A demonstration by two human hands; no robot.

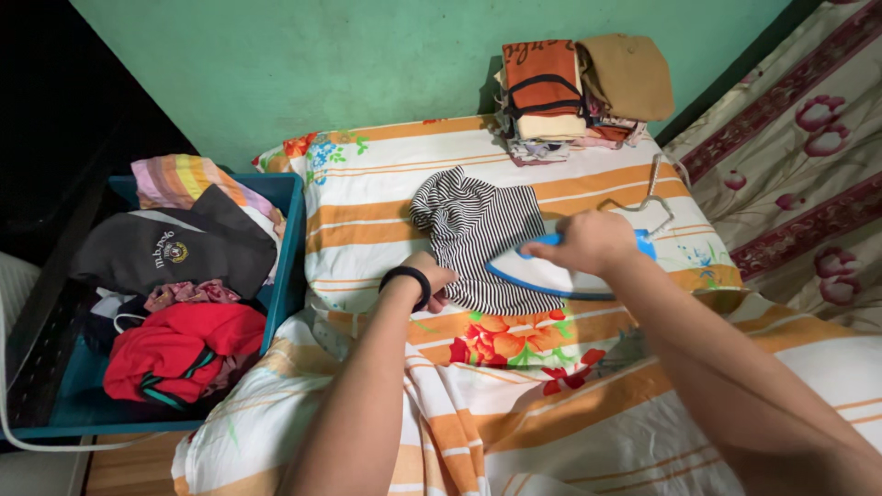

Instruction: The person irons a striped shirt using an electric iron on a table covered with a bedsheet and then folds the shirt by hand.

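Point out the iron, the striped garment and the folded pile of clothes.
Iron (551,276): head view, on its white side near the pointed nose.
Striped garment (478,220): head view, on the flat middle of the cloth.
Folded pile of clothes (542,78): head view, on the orange top piece.

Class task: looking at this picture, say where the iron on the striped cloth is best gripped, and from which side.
Grip the iron by its blue handle, from above. The handle runs along the top, the flat soleplate faces down on the striped cloth, and the right hand already closes over it this way.
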